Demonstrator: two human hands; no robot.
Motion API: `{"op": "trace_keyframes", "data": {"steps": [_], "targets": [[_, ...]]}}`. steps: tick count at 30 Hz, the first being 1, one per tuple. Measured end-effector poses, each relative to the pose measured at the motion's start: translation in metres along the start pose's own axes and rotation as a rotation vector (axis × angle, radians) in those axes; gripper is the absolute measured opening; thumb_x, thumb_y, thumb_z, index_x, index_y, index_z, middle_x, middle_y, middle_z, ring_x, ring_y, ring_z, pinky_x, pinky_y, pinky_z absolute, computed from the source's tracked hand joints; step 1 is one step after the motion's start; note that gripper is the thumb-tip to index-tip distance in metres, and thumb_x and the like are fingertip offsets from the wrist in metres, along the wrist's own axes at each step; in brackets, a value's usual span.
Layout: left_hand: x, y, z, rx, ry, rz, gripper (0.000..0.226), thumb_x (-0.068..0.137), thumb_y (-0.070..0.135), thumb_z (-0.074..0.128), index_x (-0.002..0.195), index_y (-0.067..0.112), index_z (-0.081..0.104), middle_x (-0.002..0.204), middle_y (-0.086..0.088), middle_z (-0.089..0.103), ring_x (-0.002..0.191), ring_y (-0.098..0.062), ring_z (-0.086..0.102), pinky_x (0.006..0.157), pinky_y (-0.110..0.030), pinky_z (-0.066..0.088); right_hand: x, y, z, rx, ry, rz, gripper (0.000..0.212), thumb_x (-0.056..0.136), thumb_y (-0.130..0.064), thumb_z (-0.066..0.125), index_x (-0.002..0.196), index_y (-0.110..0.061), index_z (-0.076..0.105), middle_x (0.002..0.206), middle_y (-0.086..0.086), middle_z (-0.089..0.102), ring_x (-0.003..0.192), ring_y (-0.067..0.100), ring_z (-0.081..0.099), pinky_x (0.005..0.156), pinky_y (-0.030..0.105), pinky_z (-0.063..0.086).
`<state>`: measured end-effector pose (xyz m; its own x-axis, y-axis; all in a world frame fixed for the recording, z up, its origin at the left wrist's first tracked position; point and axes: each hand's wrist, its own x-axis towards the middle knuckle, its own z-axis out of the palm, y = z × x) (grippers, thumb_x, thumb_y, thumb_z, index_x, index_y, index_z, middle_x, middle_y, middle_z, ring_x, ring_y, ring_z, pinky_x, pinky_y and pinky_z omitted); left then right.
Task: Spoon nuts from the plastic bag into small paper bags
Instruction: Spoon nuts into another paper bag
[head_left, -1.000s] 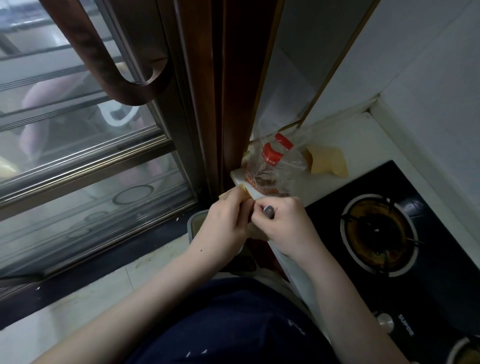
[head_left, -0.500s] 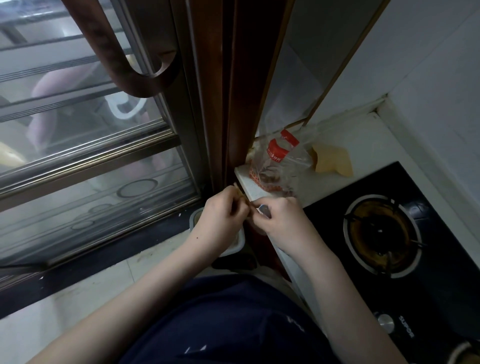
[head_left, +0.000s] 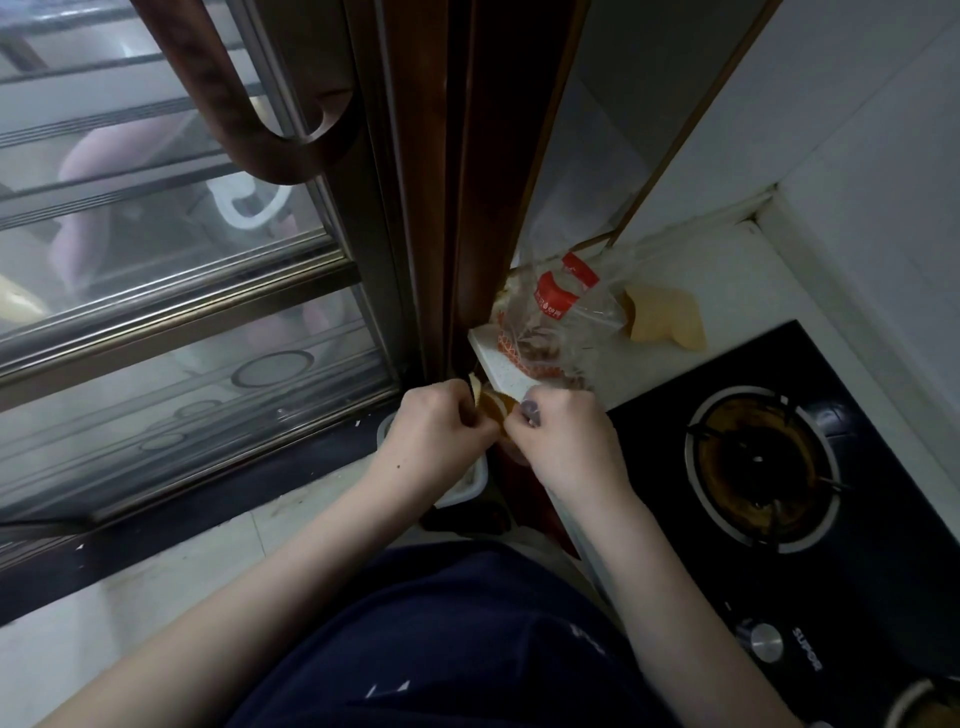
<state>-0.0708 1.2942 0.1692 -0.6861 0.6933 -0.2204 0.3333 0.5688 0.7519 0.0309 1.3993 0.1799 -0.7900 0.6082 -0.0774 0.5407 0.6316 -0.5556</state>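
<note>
From the head camera I see my left hand (head_left: 441, 423) and right hand (head_left: 558, 434) meeting just off the near corner of the worktop (head_left: 727, 291), each grip pinched on the mouth of one small paper bag (head_left: 491, 408). A second ago the paper was pressed nearly flat between my fingers; now the rim is spread and a tan opening shows, so I judge the bag is being readied to take nuts. The plastic bag (head_left: 550, 322) of nuts stands on the worktop just beyond my hands, against the door frame (head_left: 467, 156). Another paper bag (head_left: 667, 319) lies beside the plastic bag, farther from the frame. I see no spoon, so scooping has not begun.
</note>
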Motion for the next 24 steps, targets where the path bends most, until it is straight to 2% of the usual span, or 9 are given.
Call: {"op": "trace_keyframes", "data": {"steps": [3, 5, 7, 9, 10, 13, 15, 18, 24], "targets": [[0.002, 0.000, 0.001, -0.121, 0.000, -0.080, 0.020, 0.078, 0.029, 0.068, 0.085, 0.022, 0.050, 0.086, 0.002, 0.058, 0.074, -0.014, 0.061, 0.061, -0.030, 0.053, 0.002, 0.000, 0.002, 0.076, 0.034, -0.045, 0.058, 0.082, -0.012, 0.066, 0.051, -0.035, 0.022, 0.044, -0.016, 0.027, 0.037, 0.001, 0.029, 0.042, 0.010, 0.019], [0.004, -0.003, 0.003, -0.134, -0.010, -0.087, 0.028, 0.079, 0.027, 0.069, 0.095, 0.022, 0.047, 0.098, 0.002, 0.053, 0.082, -0.015, 0.062, 0.063, -0.025, 0.053, 0.006, 0.004, 0.001, 0.108, 0.086, -0.028, 0.057, 0.081, -0.009, 0.064, 0.050, -0.032, 0.021, 0.043, -0.013, 0.025, 0.036, 0.006, 0.027, 0.042, 0.014, 0.020], [0.005, -0.003, 0.002, -0.164, -0.031, -0.039, 0.044, 0.079, 0.024, 0.071, 0.114, 0.023, 0.044, 0.118, 0.001, 0.046, 0.091, -0.009, 0.059, 0.069, -0.018, 0.052, 0.008, 0.007, 0.002, 0.148, 0.119, 0.052, 0.053, 0.081, -0.010, 0.063, 0.048, -0.026, 0.024, 0.042, -0.009, 0.025, 0.038, 0.009, 0.025, 0.043, 0.022, 0.025], [0.008, -0.006, 0.000, -0.130, -0.060, 0.074, 0.066, 0.081, 0.023, 0.070, 0.138, 0.024, 0.037, 0.139, 0.002, 0.033, 0.117, -0.008, 0.048, 0.093, -0.022, 0.047, 0.009, 0.010, 0.004, 0.211, 0.104, 0.112, 0.047, 0.082, -0.011, 0.062, 0.048, -0.017, 0.030, 0.044, -0.008, 0.028, 0.041, 0.009, 0.024, 0.045, 0.027, 0.028], [0.009, -0.007, -0.002, -0.078, -0.076, 0.136, 0.068, 0.082, 0.024, 0.067, 0.143, 0.025, 0.036, 0.144, 0.004, 0.031, 0.128, -0.011, 0.039, 0.103, -0.027, 0.040, 0.009, 0.012, 0.005, 0.259, 0.085, 0.121, 0.044, 0.082, -0.011, 0.062, 0.049, -0.012, 0.033, 0.045, -0.006, 0.028, 0.043, 0.009, 0.023, 0.047, 0.028, 0.028], [0.010, -0.007, -0.005, -0.016, -0.182, 0.233, 0.064, 0.087, 0.032, 0.063, 0.145, 0.023, 0.038, 0.139, 0.005, 0.043, 0.132, -0.010, 0.034, 0.112, -0.040, 0.034, 0.009, 0.014, 0.004, 0.429, 0.049, 0.189, 0.037, 0.082, -0.008, 0.061, 0.053, 0.000, 0.039, 0.047, -0.004, 0.027, 0.047, 0.006, 0.023, 0.048, 0.025, 0.027], [0.008, -0.005, -0.003, -0.020, -0.246, 0.266, 0.083, 0.083, 0.044, 0.070, 0.150, 0.022, 0.026, 0.136, 0.004, 0.041, 0.128, -0.011, 0.034, 0.111, -0.037, 0.032, 0.008, 0.014, 0.004, 0.503, 0.025, 0.248, 0.034, 0.082, -0.008, 0.062, 0.057, 0.005, 0.043, 0.046, -0.005, 0.031, 0.046, 0.005, 0.028, 0.046, 0.019, 0.029], [0.007, -0.003, -0.001, 0.037, -0.222, 0.297, 0.106, 0.069, 0.053, 0.080, 0.149, 0.014, 0.023, 0.134, 0.001, 0.037, 0.125, -0.013, 0.033, 0.109, -0.030, 0.031, 0.006, 0.010, 0.004, 0.597, -0.004, 0.272, 0.034, 0.083, -0.007, 0.063, 0.054, -0.007, 0.046, 0.045, -0.005, 0.036, 0.043, 0.005, 0.033, 0.043, 0.015, 0.034], [0.013, -0.005, -0.002, 0.087, -0.140, 0.365, 0.081, 0.066, 0.041, 0.085, 0.129, 0.009, 0.044, 0.117, -0.002, 0.049, 0.107, -0.017, 0.045, 0.091, -0.028, 0.042, 0.009, 0.011, 0.003, 0.615, -0.013, 0.314, 0.029, 0.084, -0.009, 0.063, 0.057, -0.008, 0.054, 0.043, -0.006, 0.040, 0.043, 0.008, 0.037, 0.046, 0.023, 0.035]]}}
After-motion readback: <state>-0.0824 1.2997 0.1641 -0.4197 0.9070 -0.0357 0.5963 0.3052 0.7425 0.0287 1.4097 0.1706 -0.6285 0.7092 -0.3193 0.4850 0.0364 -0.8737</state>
